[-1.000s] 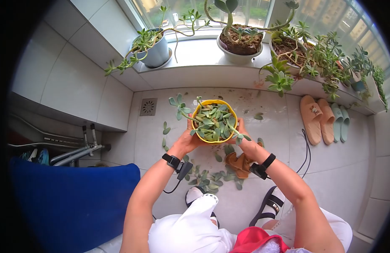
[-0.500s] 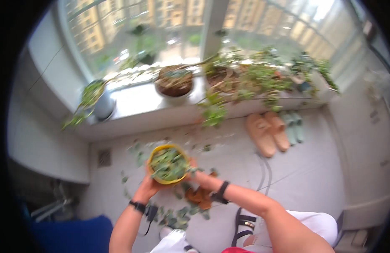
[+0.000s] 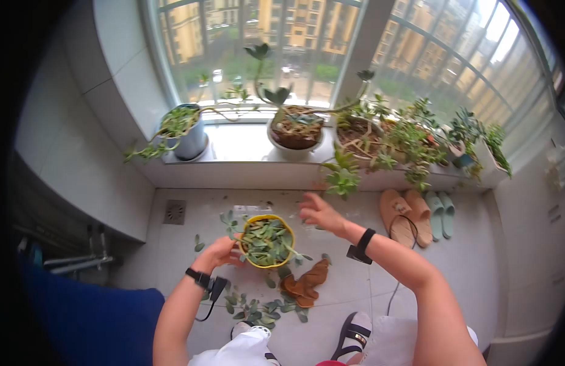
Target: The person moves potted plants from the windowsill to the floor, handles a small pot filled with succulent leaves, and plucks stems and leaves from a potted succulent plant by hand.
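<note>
A yellow-rimmed pot (image 3: pixel 294 239) full of grey-green succulent stems (image 3: pixel 265 241) stands on the floor, a few sprigs hanging over its edge. Beside its left side is my left hand (image 3: pixel 224 252), fingers apart and pointing at the pot; whether they touch it is hard to see. My right hand (image 3: pixel 320 215) hovers to the upper right of the pot, open and holding nothing. Loose succulent leaves (image 3: pixel 255 310) are scattered on the tiles nearer my feet. Next to them lies a crumpled orange-brown piece (image 3: pixel 308 283), perhaps gloves or cloth.
Along the windowsill (image 3: pixel 230 143) stand a blue-grey pot (image 3: pixel 194 141), a round pot with a tall succulent (image 3: pixel 296 137) and several other plants (image 3: pixel 398 137). Peach slippers (image 3: pixel 398 210) and mint slippers (image 3: pixel 440 215) rest below. A floor drain (image 3: pixel 175 211) is at left.
My right hand has let go of the pot and moved up and right. My left hand has loosened beside it. The view has shifted, so everything sits further right and lower.
</note>
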Motion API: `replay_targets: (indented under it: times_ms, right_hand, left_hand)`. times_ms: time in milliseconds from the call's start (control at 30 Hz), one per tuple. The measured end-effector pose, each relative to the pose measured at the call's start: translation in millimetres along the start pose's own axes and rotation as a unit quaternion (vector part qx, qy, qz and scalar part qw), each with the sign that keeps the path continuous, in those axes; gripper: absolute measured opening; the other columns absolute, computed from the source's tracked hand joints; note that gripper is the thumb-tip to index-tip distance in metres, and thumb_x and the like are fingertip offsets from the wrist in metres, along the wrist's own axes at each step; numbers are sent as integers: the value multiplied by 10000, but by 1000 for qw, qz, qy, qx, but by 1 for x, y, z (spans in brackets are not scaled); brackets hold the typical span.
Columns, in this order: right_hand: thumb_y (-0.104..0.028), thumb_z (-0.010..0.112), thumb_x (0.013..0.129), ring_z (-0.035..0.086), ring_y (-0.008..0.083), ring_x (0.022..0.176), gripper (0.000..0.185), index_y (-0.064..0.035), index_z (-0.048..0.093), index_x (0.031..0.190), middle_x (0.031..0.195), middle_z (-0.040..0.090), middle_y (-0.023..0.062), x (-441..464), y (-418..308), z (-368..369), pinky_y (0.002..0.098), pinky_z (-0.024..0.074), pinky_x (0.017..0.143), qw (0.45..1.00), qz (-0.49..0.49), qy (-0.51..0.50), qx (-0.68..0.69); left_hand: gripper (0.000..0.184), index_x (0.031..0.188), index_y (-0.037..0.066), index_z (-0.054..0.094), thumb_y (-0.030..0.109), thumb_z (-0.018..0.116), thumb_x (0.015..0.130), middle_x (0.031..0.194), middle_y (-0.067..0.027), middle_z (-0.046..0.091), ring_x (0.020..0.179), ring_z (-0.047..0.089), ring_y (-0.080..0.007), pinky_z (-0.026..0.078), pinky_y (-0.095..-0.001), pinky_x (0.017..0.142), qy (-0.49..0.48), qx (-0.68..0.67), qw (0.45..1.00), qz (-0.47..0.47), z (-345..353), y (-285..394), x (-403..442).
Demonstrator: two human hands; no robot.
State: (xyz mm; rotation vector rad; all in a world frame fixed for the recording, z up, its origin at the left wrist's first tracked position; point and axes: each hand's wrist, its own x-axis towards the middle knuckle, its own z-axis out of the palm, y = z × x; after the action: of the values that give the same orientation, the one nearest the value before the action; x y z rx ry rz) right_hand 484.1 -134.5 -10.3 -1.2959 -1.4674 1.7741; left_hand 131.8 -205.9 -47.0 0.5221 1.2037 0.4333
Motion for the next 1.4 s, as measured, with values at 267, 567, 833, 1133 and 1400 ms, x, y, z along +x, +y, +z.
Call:
replay_targets:
  times_ms: [267, 567, 833, 1133, 1400]
  right_hand:
    - [-81, 654, 914, 611, 323, 1078, 936, -116, -30, 1551, 1408, 409, 187, 72, -99, 50, 395, 550, 918, 908, -130, 234, 321]
    - [75, 526, 851, 511, 316, 1179, 790, -143, 143, 1507, 1438, 342, 145, 98, -130, 57, 424, 603, 872, 812, -151, 343, 447]
    - [86, 495, 843, 545, 313, 1164, 744, -129, 189, 1486, 1400, 400, 145, 99, -118, 51, 426, 600, 887, 836, -224, 318, 388]
    - [64, 500, 796, 541, 320, 1125, 902, -155, 67, 1556, 1432, 365, 182, 104, -120, 42, 417, 615, 776, 831, -189, 325, 410]
    - [26, 560, 830, 587, 276, 1034, 828, -98, 127, 1525, 1350, 424, 175, 113, -101, 57, 373, 601, 766, 818, -199, 347, 414]
  left_hand:
    - [430, 1327, 69, 551, 365, 519, 1017, 1241, -141, 612, 1055, 643, -245, 556, -391, 854, 82, 121, 974, 172, -11, 114, -37]
    - [431, 1325, 8, 492, 292, 548, 1005, 1151, -159, 617, 1026, 646, -254, 574, -391, 850, 113, 198, 944, 240, 38, 242, -77]
    - [327, 1247, 31, 537, 239, 566, 997, 1111, -128, 627, 1038, 634, -241, 556, -398, 897, -21, -12, 972, 232, 44, 208, -48]
    - [309, 1205, 43, 593, 267, 576, 992, 1099, -105, 626, 1018, 618, -228, 539, -397, 895, 24, -56, 979, 195, 9, 177, -43]
    - [309, 1212, 87, 605, 296, 584, 985, 1115, -93, 626, 1040, 604, -216, 519, -414, 934, 17, -23, 988, 151, -5, 167, -58]
